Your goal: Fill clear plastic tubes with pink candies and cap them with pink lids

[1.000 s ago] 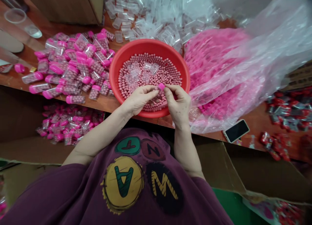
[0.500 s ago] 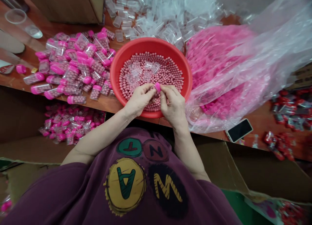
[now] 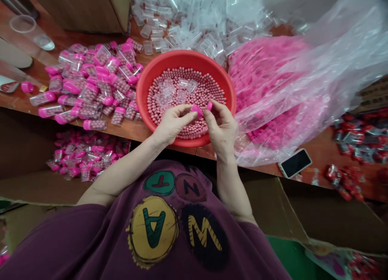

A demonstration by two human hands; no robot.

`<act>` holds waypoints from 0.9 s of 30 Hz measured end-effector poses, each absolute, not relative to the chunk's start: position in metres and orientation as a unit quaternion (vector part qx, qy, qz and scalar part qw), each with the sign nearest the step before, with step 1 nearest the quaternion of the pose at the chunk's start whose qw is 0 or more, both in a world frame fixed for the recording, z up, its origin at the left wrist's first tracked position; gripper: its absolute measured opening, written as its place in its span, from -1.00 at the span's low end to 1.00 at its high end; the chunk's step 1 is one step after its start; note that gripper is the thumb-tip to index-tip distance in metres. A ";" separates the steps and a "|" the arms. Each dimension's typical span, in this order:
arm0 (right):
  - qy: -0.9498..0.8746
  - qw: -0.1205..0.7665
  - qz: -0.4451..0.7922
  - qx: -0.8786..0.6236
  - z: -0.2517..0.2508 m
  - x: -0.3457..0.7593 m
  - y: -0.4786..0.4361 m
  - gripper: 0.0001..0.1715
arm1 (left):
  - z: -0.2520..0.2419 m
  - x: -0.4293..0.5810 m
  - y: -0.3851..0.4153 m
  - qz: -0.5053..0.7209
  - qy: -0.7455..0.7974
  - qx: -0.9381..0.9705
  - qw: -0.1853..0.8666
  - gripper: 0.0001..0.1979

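A red basin point(image 3: 145, 85) full of small pink balls point(image 3: 206, 92) sits on the wooden bench, with a few clear empty tubes point(image 3: 178, 90) lying on the balls. Both hands meet over its near rim. My left hand point(image 3: 172, 124) is closed, pinching a small tube with a pink cap point(image 3: 196, 109) at its end. My right hand point(image 3: 222, 126) is closed too, fingertips against that cap, and a second pink cap point(image 3: 209, 106) shows between its fingers.
Filled pink-capped tubes point(image 3: 91, 85) are heaped left of the basin; more lie in a box below point(image 3: 87, 154). Clear empty tubes point(image 3: 197, 17) pile up behind. A plastic bag of pink caps point(image 3: 273, 81) lies right, a phone point(image 3: 295, 162) near the bench edge.
The hands stayed over the basin's near rim, working the pink cap at the tube's end. A second pink cap now shows in the right fingers.
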State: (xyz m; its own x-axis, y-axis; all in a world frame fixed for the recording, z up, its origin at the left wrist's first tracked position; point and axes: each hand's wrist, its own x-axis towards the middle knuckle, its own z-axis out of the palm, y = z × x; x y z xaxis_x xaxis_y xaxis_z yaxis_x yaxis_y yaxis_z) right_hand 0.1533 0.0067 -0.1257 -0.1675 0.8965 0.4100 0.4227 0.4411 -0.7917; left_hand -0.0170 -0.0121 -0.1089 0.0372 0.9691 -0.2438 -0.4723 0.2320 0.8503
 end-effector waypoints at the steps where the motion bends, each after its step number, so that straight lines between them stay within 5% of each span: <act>1: -0.747 0.424 0.238 -0.453 -0.121 0.153 0.003 -0.52 | -0.110 -0.017 -0.012 0.552 0.425 0.292 0.655 -0.69; 7: -0.830 0.267 0.101 -0.478 -0.112 0.143 -0.006 -0.06 | -0.109 -0.014 -0.012 0.563 0.424 0.269 0.657 -0.68; 21: -0.839 0.283 -0.004 -0.464 -0.136 0.132 0.008 -0.42 | -0.113 -0.012 -0.011 0.580 0.422 0.254 0.649 -0.58; 27: -0.855 0.237 0.100 -0.451 -0.127 0.130 0.008 -0.23 | -0.110 -0.006 -0.015 0.571 0.471 0.234 0.630 -0.48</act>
